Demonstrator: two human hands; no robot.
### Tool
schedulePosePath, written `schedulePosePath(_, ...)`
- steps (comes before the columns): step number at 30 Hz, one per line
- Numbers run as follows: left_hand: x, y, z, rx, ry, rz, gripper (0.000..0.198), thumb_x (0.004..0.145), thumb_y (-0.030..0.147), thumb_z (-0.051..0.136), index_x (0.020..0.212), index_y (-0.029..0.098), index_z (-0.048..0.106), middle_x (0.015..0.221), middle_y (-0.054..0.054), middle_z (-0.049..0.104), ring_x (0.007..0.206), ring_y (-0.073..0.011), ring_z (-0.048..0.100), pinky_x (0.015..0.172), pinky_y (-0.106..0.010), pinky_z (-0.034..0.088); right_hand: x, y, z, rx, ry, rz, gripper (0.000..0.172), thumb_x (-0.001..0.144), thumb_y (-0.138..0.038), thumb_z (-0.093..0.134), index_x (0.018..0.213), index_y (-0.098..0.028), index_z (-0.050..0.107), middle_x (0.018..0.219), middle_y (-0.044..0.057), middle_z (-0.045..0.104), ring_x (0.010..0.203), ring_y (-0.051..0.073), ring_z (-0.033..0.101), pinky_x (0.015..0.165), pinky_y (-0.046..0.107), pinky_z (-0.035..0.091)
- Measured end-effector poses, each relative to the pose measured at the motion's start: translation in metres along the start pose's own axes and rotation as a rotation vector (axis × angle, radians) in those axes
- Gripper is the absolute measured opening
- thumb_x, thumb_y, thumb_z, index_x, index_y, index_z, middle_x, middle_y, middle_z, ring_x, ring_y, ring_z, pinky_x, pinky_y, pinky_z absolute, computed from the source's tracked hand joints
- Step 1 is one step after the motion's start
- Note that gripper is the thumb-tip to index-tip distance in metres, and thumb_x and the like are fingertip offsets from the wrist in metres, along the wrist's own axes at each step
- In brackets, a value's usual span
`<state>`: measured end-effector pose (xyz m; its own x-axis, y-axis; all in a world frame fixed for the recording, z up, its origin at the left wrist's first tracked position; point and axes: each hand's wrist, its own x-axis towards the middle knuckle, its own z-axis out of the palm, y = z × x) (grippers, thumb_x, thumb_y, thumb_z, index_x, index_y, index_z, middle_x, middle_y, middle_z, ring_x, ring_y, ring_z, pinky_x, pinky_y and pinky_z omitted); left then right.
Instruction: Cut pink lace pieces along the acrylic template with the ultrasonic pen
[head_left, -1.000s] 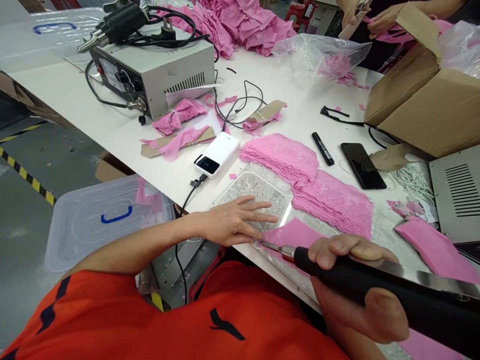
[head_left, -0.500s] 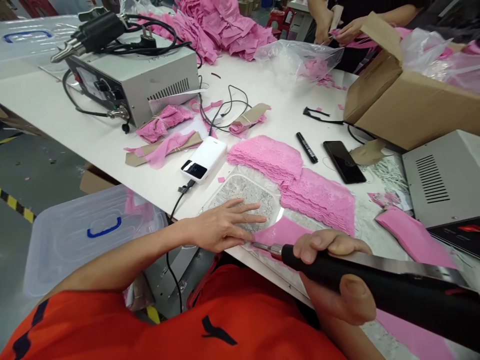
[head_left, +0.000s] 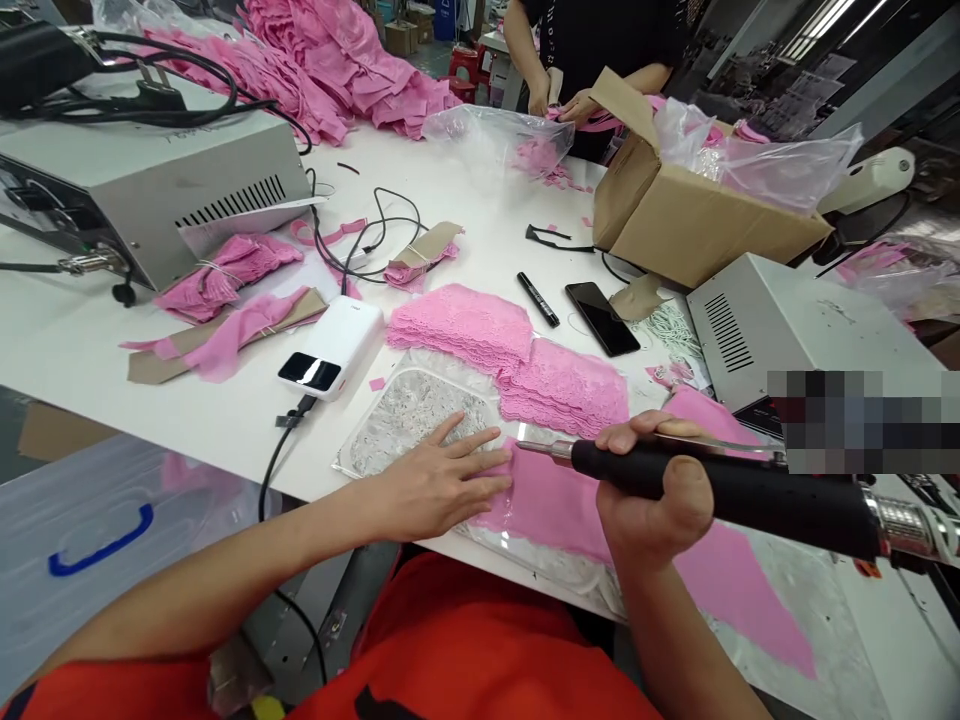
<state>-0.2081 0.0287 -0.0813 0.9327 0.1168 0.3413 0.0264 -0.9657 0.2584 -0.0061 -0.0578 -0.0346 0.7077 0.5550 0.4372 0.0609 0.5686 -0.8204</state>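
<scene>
My left hand lies flat with fingers spread, its fingertips pressing the left edge of a pink fabric piece. My right hand is wrapped round a black handheld ultrasonic welding gun, thumb on top near its metal lever. The gun's thin metal tip points left, at the upper left corner of the fabric, close to my left fingertips. Whether the tip touches the cloth I cannot tell. Under the fabric is a grey-speckled, plastic-covered mat. Two stacks of pink lace pieces, a left stack and a right stack, lie just beyond.
A white power bank with a cable sits left. A marker and a phone lie beyond the stacks. Grey machine boxes stand left and right. Behind are a carton and another person's hands.
The view has turned to the right. The gun's tip has shifted from the fabric's near left edge to its upper left corner. My left hand's fingers have moved onto the fabric's left edge.
</scene>
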Motion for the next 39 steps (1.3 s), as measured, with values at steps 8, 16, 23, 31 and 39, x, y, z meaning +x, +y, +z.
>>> schedulePosePath(8, 0.0, 0.002, -0.002, 0.094, 0.018, -0.008, 0.031, 0.103, 0.034, 0.047, 0.128, 0.023, 0.061, 0.141, -0.004, 0.058, 0.14, -0.0257, 0.043, 0.123, -0.052, 0.015, 0.0, 0.005, 0.0, 0.01, 0.025, 0.03, 0.018, 0.074, -0.034, 0.062, 0.087, -0.021, 0.061, 0.082, -0.002, 0.058, 0.057, 0.01, 0.057, 0.058, 0.031, 0.052)
schedulePosePath(16, 0.001, 0.002, -0.003, 0.085, 0.026, -0.003, 0.032, 0.103, 0.034, 0.046, 0.128, 0.021, 0.061, 0.141, -0.004, 0.058, 0.139, -0.0262, 0.044, 0.123, -0.051, 0.016, 0.002, 0.008, 0.002, -0.004, 0.006, 0.012, 0.018, 0.075, -0.034, 0.061, 0.088, -0.022, 0.061, 0.082, -0.002, 0.058, 0.058, 0.01, 0.056, 0.06, 0.03, 0.052)
schedulePosePath(23, 0.001, 0.002, -0.003, 0.067, 0.019, -0.015, 0.032, 0.103, 0.034, 0.047, 0.128, 0.022, 0.061, 0.143, -0.004, 0.057, 0.139, -0.0267, 0.044, 0.123, -0.052, 0.018, 0.001, 0.007, 0.003, -0.009, -0.037, -0.003, 0.014, 0.078, -0.033, 0.062, 0.084, -0.021, 0.057, 0.08, -0.002, 0.057, 0.059, 0.01, 0.056, 0.057, 0.03, 0.053)
schedulePosePath(31, 0.0, -0.003, -0.005, 0.1, -0.029, 0.014, 0.033, 0.103, 0.029, 0.045, 0.133, 0.022, 0.059, 0.145, -0.004, 0.055, 0.141, -0.0277, 0.041, 0.122, -0.053, 0.018, 0.012, -0.001, -0.004, 0.032, 0.015, -0.037, 0.014, 0.078, -0.031, 0.061, 0.088, -0.021, 0.06, 0.084, -0.002, 0.058, 0.06, 0.01, 0.059, 0.06, 0.03, 0.053)
schedulePosePath(39, 0.016, -0.005, -0.003, 0.09, -0.016, 0.054, 0.034, 0.104, 0.03, 0.044, 0.134, 0.025, 0.059, 0.145, -0.002, 0.055, 0.142, -0.0255, 0.041, 0.124, -0.051, 0.016, 0.024, -0.03, -0.058, -0.07, 0.2, -0.046, 0.016, 0.071, -0.033, 0.06, 0.079, -0.019, 0.06, 0.075, -0.002, 0.057, 0.052, 0.009, 0.054, 0.05, 0.027, 0.047)
